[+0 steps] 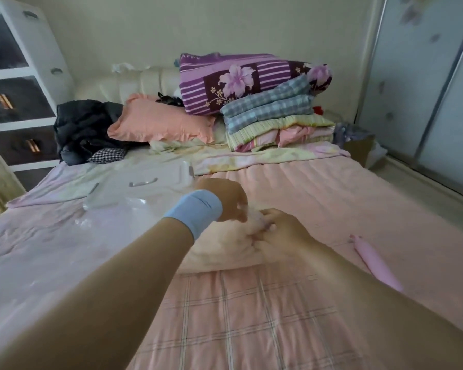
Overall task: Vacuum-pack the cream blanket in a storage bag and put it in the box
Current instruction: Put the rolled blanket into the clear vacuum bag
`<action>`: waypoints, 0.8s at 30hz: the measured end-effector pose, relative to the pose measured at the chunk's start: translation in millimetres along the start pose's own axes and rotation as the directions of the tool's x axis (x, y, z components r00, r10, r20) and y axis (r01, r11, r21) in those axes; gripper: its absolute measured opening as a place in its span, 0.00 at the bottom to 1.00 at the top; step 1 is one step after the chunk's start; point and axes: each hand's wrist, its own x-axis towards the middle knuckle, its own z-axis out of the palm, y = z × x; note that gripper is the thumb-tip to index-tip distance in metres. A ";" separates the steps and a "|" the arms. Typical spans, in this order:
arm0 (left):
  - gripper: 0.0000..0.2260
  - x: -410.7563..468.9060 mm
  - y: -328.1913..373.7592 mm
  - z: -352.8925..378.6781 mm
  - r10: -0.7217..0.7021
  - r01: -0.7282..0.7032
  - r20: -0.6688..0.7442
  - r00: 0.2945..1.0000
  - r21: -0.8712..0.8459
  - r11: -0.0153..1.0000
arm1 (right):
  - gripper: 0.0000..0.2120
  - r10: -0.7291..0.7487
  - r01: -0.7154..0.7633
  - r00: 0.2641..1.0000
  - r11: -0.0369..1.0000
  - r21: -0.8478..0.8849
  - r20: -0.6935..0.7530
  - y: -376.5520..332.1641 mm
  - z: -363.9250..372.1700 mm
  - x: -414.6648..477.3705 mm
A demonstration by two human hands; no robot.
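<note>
The cream blanket (219,249) lies bunched in the middle of the pink bed, just in front of me. My left hand (229,200), with a light blue wristband, grips the blanket's top edge from the left. My right hand (281,231) pinches the same fluffy edge from the right, fingers closed in the fabric. A clear plastic storage bag (110,212) lies flat on the bed to the left of the blanket. Beyond it rests a white box lid (145,182) with a grey handle. A pink tube-shaped pump (377,263) lies on the bed to the right.
Folded quilts (273,116), a peach pillow (161,121) and dark clothes (86,129) pile at the head of the bed. A white drawer unit (19,84) stands at the left. Sliding wardrobe doors (425,89) line the right, with a cardboard box (358,150) on the floor.
</note>
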 end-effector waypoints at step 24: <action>0.10 -98.8 -84.2 -425.7 -0.181 0.175 -0.034 0.983 -0.127 0.976 | 0.17 0.083 -0.013 0.975 0.948 -0.317 0.208 -308.9 -387.6 37.6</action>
